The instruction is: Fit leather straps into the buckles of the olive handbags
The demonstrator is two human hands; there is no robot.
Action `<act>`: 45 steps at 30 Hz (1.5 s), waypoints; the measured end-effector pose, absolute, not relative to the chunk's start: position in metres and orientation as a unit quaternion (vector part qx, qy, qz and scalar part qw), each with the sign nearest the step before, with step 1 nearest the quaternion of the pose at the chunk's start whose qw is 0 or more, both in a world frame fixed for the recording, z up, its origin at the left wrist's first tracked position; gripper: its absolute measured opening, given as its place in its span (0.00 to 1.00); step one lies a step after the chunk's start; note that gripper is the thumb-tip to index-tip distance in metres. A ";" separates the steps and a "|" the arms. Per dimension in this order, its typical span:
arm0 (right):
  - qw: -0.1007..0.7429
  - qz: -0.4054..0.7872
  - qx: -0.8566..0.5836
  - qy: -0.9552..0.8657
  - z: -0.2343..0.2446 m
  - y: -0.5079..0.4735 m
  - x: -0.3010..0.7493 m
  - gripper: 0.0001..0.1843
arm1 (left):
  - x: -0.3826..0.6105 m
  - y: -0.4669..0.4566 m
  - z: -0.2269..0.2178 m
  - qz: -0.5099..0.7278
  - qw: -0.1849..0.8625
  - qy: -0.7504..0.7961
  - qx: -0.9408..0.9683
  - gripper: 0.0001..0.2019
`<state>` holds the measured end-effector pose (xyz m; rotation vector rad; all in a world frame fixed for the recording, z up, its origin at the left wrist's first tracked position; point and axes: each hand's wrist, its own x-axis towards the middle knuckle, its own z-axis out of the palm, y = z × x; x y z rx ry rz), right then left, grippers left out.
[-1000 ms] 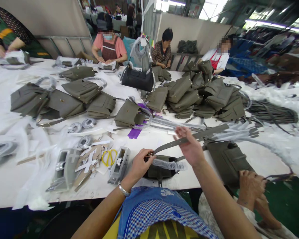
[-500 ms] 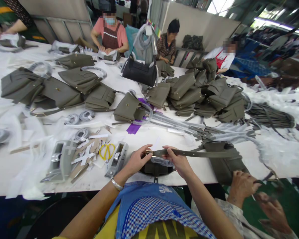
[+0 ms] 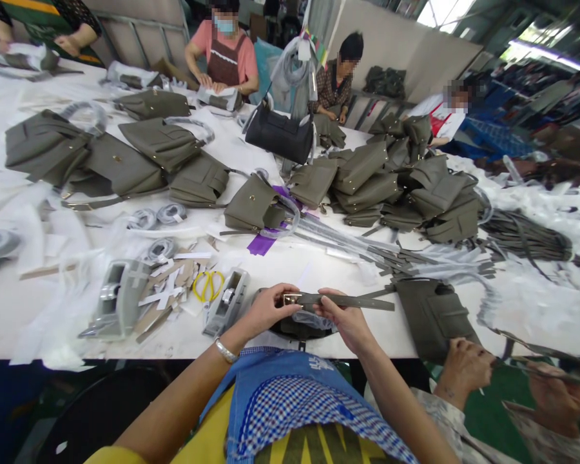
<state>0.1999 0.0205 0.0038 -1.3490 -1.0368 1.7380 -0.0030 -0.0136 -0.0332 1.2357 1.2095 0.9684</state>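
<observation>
An olive-green strap with a gold buckle lies level between my hands, close to the table's front edge. My left hand pinches its buckle end between thumb and fingers. Further along to the right, my right hand grips the strap, thumb on top. Beneath both hands, at the table edge, sits a dark handbag with clear plastic showing at its opening; my hands hide much of it.
A tape dispenser, yellow scissors and a second dispenser stand at left. Olive bags pile up ahead, around a black bag. At right, a co-worker's hand touches another bag. Several people work opposite.
The strap's free end has swung nearer and reaches less far right, my hands still on it. The co-worker's hands at right have moved apart, pulling a strap to the right.
</observation>
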 end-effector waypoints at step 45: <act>0.425 0.613 -0.532 -0.400 -0.016 -0.008 0.209 0.14 | -0.034 -0.007 0.001 0.268 0.669 0.443 0.534 0.15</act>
